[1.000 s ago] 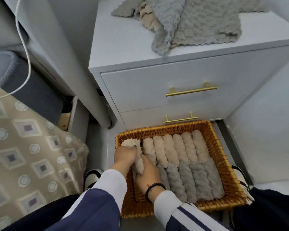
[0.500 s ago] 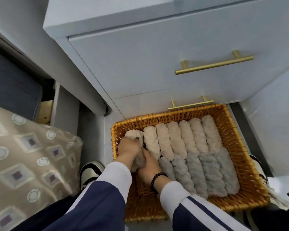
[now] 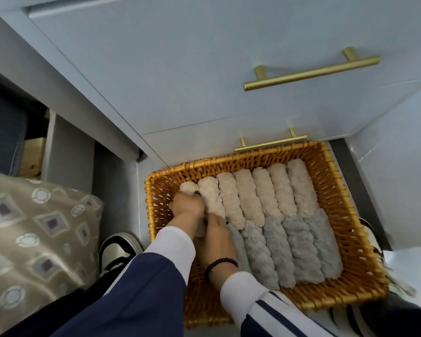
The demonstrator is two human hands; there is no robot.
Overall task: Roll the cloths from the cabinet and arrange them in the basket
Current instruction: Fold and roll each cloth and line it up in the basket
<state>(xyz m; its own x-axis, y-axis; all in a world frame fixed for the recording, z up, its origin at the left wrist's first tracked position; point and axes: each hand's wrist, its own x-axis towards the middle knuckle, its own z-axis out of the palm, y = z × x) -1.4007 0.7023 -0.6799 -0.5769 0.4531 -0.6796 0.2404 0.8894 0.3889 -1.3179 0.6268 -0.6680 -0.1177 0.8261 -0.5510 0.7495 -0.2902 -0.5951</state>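
While both rows nearly fill the woven wicker basket [image 3: 345, 190], one beige rolled cloth [image 3: 187, 187] is gripped by left hand [image 3: 187, 205] and right hand [image 3: 216, 229] at its left edge.

Your view has dipped lower over the woven orange wicker basket [image 3: 336, 190]: the loose grey cloths on the white cabinet [image 3: 180, 81] have left view. Your left hand [image 3: 187, 205] and right hand [image 3: 218, 235] stay pressing the beige rolled cloth [image 3: 187, 187] into the basket's left end.

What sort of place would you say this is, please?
Probably a bedroom at home: a white bedside cabinet with brass handles, a patterned cushion beside it, and a wicker basket on the floor.
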